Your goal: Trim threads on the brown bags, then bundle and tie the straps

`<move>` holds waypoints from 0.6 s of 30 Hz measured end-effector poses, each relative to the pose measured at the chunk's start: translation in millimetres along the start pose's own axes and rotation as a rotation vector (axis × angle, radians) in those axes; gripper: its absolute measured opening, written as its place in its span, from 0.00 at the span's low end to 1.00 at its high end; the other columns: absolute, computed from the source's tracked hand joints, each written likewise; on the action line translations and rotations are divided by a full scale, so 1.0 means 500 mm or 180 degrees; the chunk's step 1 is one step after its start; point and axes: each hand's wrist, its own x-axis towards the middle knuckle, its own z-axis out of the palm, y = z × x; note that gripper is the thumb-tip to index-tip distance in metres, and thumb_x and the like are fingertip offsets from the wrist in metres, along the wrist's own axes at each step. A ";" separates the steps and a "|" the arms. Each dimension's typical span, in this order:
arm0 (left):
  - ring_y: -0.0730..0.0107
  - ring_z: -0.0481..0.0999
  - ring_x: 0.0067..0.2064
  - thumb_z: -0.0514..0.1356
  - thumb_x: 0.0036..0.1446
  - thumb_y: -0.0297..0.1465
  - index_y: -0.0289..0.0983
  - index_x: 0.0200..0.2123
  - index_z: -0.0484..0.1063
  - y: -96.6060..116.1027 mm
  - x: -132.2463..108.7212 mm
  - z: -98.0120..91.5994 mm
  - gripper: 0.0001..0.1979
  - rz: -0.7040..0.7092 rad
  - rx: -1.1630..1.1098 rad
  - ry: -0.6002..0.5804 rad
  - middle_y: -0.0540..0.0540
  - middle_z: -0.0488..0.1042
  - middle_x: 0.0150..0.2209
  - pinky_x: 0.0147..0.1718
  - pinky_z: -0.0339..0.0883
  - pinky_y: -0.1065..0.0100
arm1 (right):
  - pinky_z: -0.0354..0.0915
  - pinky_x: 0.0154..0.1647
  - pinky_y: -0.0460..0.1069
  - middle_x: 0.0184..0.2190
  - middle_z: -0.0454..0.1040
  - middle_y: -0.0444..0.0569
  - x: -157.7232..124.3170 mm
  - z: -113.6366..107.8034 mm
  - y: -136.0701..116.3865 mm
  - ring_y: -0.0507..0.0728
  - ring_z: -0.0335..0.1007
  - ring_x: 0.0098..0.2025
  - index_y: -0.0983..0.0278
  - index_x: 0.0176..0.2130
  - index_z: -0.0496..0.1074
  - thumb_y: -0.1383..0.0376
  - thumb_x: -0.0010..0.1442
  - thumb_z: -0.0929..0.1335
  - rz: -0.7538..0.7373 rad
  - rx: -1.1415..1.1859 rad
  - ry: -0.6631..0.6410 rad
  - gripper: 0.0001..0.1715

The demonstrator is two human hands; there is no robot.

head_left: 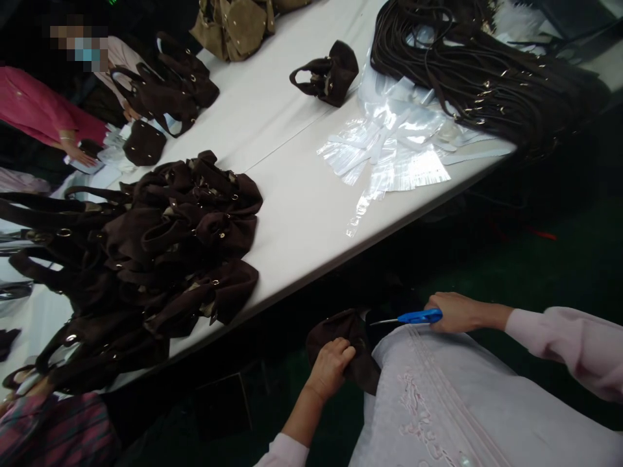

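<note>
My left hand (333,364) is closed on a small dark brown bag (363,353), held low beside my lap, off the table. My right hand (450,312) grips a pair of blue-handled scissors (419,316). Their thin metal blade points toward the bag, a little apart from it. Part of the bag is hidden by my left fingers and the pale embroidered garment (428,402) over my lap.
On the white table (292,227) lie a heap of brown bags (180,233), a single brown bag (335,74), clear plastic packets (389,149) and a pile of brown straps (487,84). Tan bags (238,26) lie at the back. Co-workers stand at left, one in a pink sleeve (43,104).
</note>
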 end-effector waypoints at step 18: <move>0.64 0.71 0.43 0.57 0.53 0.21 0.37 0.39 0.69 0.035 0.102 -0.048 0.10 0.0021 0.0148 0.0191 0.46 0.73 0.39 0.40 0.63 0.66 | 0.46 0.23 0.47 0.17 0.59 0.41 -0.047 -0.088 -0.067 0.49 0.54 0.21 0.65 0.20 0.57 0.64 0.49 0.65 -0.0731 0.0708 0.0017 0.13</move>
